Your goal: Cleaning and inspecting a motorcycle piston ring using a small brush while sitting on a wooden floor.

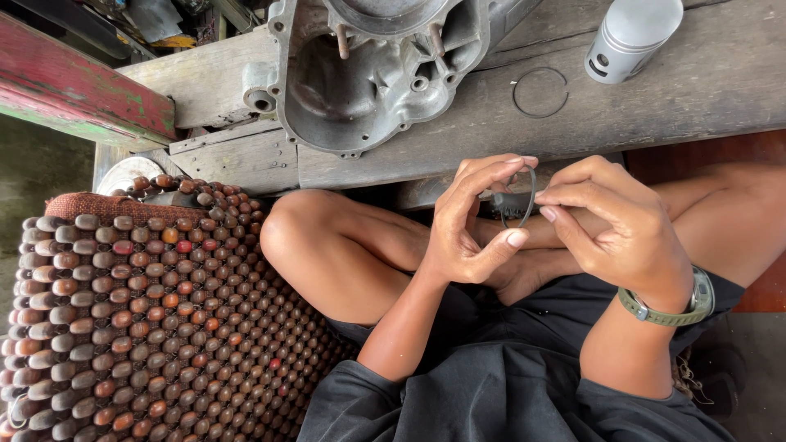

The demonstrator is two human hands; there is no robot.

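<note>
Pinching a thin piston ring (524, 195) between both hands (471, 225) (622, 229), fingers closed on it, needing gentle spreading next.

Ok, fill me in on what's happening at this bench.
A person sits cross-legged by a wooden bench. Both hands hold a thin metal ring up between them: the left hand pinches it with fingers and thumb, the right hand steadies its other edge. On the bench lie an engine casing, a piston and another ring.
</note>
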